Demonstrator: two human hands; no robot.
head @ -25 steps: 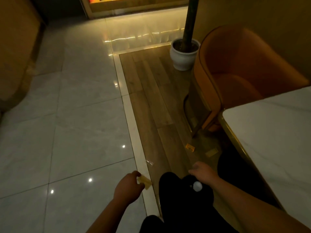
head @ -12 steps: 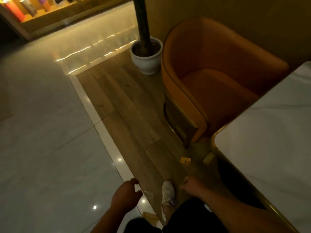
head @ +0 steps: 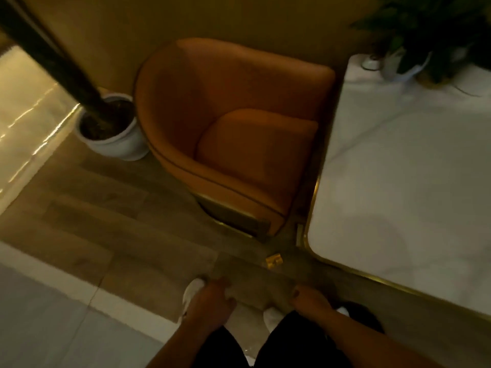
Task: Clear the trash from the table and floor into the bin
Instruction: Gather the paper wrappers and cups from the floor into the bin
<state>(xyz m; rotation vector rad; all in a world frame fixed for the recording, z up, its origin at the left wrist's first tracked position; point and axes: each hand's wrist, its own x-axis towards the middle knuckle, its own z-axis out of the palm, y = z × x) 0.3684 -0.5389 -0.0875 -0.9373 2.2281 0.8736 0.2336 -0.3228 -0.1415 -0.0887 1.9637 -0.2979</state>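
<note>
A small yellow scrap lies on the wood floor between the orange armchair and the table corner. A pale strip lies on the floor at the table's edge. My left hand hangs low over the floor, left of and below the scrap, back up and fingers curled. My right hand hangs just right of it, also curled. I see nothing in either hand; both palms are hidden. No bin is in view.
An orange armchair stands against the wall. The white marble table with a gold rim fills the right side, with a leafy plant at its far end. A white pot holds a dark trunk at left. My white shoes are below.
My view has swung right and closer to the armchair and table. Both hands have moved nearer to the yellow scrap. The tan scrap and clear piece by the white floor strip have dropped out of view.
</note>
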